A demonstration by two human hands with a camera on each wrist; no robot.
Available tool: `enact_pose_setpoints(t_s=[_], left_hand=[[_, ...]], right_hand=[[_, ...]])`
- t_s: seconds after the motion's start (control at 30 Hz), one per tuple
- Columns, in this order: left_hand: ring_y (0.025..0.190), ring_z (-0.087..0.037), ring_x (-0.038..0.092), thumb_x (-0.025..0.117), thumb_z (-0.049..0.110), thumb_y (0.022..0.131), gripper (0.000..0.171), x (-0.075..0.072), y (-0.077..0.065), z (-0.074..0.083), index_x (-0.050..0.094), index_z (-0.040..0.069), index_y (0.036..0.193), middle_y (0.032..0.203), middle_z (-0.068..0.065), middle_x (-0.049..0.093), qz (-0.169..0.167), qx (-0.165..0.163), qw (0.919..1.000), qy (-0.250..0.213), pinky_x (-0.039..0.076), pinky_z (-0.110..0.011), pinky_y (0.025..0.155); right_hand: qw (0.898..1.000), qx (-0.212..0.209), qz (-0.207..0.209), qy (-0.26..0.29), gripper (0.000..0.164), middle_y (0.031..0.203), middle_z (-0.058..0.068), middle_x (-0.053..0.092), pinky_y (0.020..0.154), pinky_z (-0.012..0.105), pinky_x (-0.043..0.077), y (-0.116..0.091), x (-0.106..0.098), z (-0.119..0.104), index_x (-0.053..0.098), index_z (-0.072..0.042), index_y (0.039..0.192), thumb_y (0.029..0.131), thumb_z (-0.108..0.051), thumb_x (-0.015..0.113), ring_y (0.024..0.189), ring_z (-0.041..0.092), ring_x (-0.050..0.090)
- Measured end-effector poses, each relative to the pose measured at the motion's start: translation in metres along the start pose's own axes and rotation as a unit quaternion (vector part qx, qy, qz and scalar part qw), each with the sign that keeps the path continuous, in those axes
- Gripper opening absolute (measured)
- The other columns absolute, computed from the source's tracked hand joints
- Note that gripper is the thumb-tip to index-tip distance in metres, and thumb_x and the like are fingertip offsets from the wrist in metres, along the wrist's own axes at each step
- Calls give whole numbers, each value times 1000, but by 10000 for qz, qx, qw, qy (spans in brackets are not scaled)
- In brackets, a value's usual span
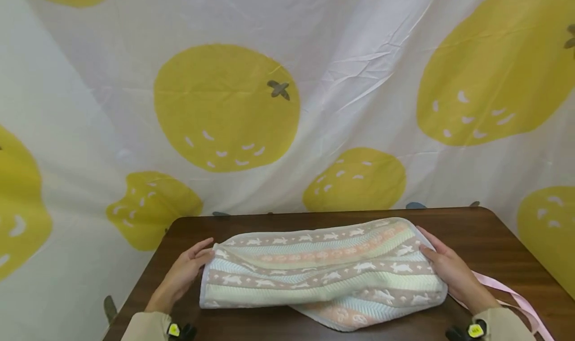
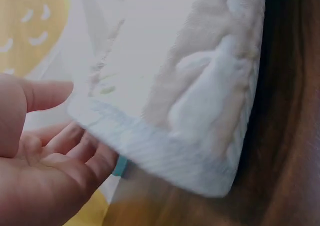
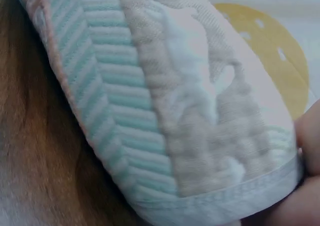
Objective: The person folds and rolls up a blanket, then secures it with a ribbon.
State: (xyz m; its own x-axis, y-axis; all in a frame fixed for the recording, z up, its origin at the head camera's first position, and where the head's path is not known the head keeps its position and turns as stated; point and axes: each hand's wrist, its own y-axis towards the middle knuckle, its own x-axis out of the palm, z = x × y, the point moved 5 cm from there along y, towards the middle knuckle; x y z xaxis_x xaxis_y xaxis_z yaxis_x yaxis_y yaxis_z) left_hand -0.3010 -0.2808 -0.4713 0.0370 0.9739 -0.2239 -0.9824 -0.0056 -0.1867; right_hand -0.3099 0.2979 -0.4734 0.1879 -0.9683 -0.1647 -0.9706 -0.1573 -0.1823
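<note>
A striped gauze towel [image 1: 323, 271] with white rabbits and a pale bound edge is held out sideways low over the table, its lower middle folded and drooping. My left hand [image 1: 181, 273] is at its upper left corner, thumb and fingertips on either side of the edge. In the left wrist view the thumb lies beside the towel's border [image 2: 150, 151] and the other fingers pass behind it. On the right side, my right hand [image 1: 453, 273] grips the towel's edge, thumb in front and fingers behind. The right wrist view shows only part of that hand [image 3: 307, 186] at the border.
Beneath the towel is a dark brown wooden table [image 1: 494, 241] with rounded far corners. A pink ribbon [image 1: 516, 296] trails past my right wrist toward the near right. A white curtain [image 1: 350, 106] printed with yellow fruit hangs right behind the table.
</note>
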Motion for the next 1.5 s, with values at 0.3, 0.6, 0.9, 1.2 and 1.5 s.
enact_pose_setpoints(t_s=[0.3,0.6,0.9,1.2,1.5], left_hand=[[113,-28,62,60,18,99,75,4,-15,-16,15,-6,154,146,-35,40,-767,-117,9968,184,53,-45,92],[100,-25,67,68,24,93,82,4,-30,-36,22,-20,145,120,-22,64,-1229,-599,9882,685,56,-44,85],[93,-21,67,74,19,89,67,4,-40,-37,42,-20,133,105,-12,67,-1153,-659,9885,723,57,-40,82],[102,-23,60,70,15,91,79,7,-42,-34,23,1,153,121,-18,55,-1779,-48,9839,131,52,-36,87],[114,-28,62,61,-3,92,96,16,-55,-29,-9,7,158,149,-27,38,-2957,524,9507,-772,54,-37,90]], right_hand=[[9923,739,-45,-993,76,151,39,25,100,41,46,-12,-12,13,17,19,148,107,-43,35,134,40,40],[9932,686,-588,-733,66,136,35,46,88,36,55,-39,-18,25,24,27,139,106,-27,42,111,19,60],[9837,-195,-1743,-386,82,143,15,53,90,17,47,-56,-10,31,-9,8,153,102,-11,52,115,-3,56],[9605,-1592,-2284,-67,77,143,-28,45,95,14,44,-65,2,27,-6,-6,157,100,6,45,125,-7,47],[9538,-1959,-2269,204,72,136,-11,60,91,22,51,-62,5,21,9,-24,160,102,8,37,119,5,58]])
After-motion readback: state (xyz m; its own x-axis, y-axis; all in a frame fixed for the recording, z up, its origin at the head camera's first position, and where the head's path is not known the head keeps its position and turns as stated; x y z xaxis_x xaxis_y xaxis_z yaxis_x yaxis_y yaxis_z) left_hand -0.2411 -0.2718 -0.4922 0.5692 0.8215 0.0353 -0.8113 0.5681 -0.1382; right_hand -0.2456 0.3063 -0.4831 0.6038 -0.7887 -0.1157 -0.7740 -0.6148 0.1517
